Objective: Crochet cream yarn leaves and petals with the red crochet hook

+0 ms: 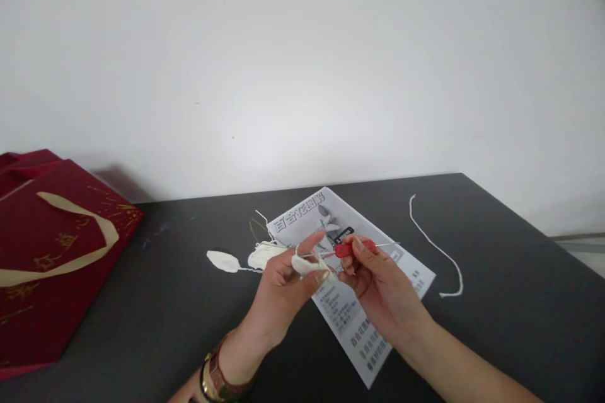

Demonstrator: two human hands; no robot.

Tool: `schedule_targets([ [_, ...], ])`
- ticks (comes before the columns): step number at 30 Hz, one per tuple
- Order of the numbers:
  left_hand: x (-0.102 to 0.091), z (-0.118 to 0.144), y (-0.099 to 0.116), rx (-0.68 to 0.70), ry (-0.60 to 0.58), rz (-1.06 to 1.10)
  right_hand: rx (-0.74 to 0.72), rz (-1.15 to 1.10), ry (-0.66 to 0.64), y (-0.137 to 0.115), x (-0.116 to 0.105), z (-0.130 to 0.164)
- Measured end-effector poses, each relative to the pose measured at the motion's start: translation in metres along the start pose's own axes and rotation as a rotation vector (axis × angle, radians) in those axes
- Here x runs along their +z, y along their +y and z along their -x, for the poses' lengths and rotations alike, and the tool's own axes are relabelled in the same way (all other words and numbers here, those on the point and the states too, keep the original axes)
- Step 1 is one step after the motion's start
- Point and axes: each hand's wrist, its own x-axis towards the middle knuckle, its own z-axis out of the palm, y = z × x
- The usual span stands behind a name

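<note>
My left hand [288, 280] pinches a small white crochet piece [305, 264], and a strand of white yarn loops over its raised index finger. Between the fingers of my right hand [373, 271] is a crochet hook with a red handle [354, 248]. Its thin metal shaft points left and meets the crochet piece; whether the tip sits inside a stitch I cannot tell. Behind my left hand lies a bundle of white yarn [262, 256], partly covered by the fingers. A finished-looking white crocheted petal [224, 261] rests to its left, with a twisted strand running toward the bundle.
Under my hands a printed pattern sheet [340, 321] lies slanted on the dark table [491, 340]. A loose piece of white yarn [437, 245] curves at the right. On the left stands a dark red gift bag [57, 252] with a cream ribbon handle. A white wall rises behind.
</note>
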Motion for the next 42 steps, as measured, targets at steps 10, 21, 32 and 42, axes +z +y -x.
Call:
schedule_targets([
  [10,0.017,0.0,-0.005,-0.067,0.131,0.167,-0.075,0.125,0.014,0.011,0.001,0.001],
  [21,0.02,-0.001,0.01,-0.151,-0.003,0.207,-0.152,0.216,-0.027,0.001,-0.002,-0.005],
  [32,-0.057,-0.03,0.025,-0.27,-0.565,0.041,-0.094,0.297,-0.202,-0.021,-0.013,-0.013],
  [42,-0.088,-0.047,0.044,-0.401,-0.757,-0.575,-0.036,0.372,-0.307,-0.028,-0.014,-0.014],
])
